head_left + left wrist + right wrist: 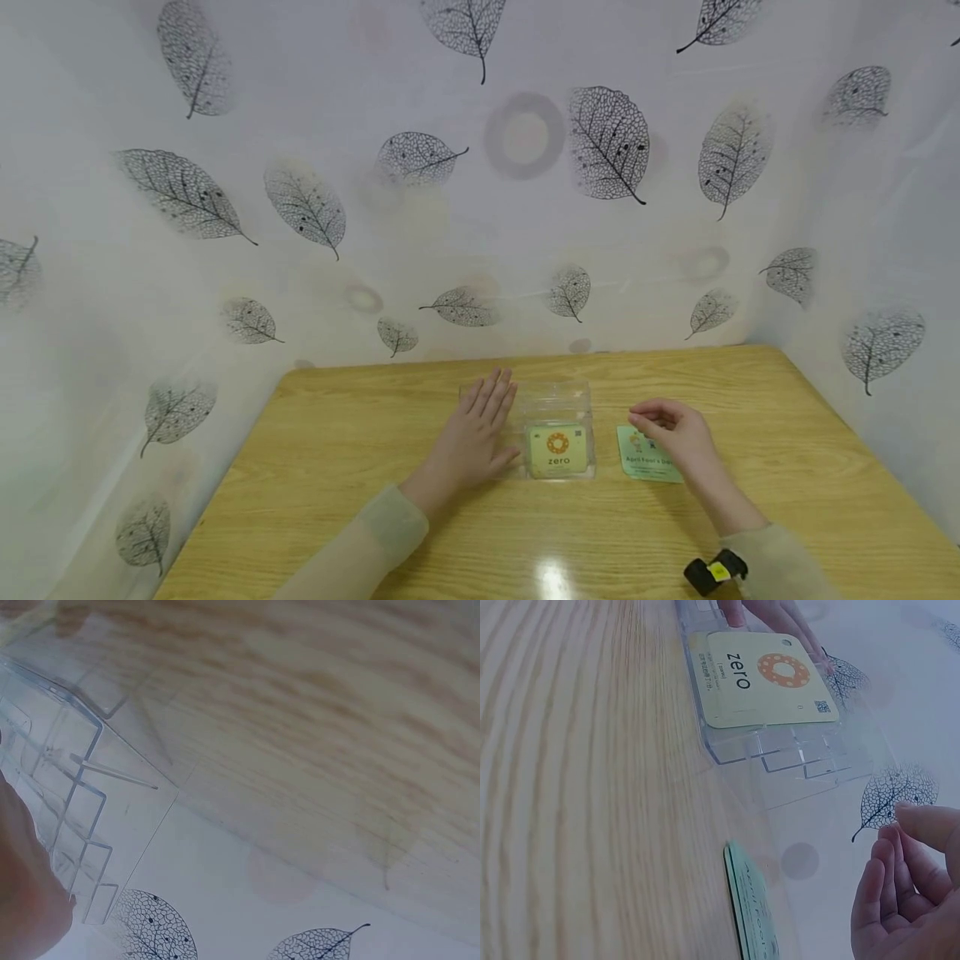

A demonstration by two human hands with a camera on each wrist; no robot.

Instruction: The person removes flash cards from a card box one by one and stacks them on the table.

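Observation:
A clear plastic tiered rack (555, 400) stands on the wooden table, with a yellow card reading "zero" (558, 451) in its front tier. My left hand (476, 433) lies at the rack's left side, fingers straight and reaching toward the back. In the left wrist view the rack's stepped side (82, 787) shows next to part of that hand (30, 885). My right hand (678, 433) hovers over a small stack of green cards (648, 458), the top one reading "April Fool's Day". Its fingers (892, 881) are loosely bent toward the thumb, holding nothing.
The wooden table (337, 467) ends at the back against a pale curtain (510, 242) printed with leaves, which also hangs along both sides. A black strap with a yellow label (718, 572) is at my right wrist.

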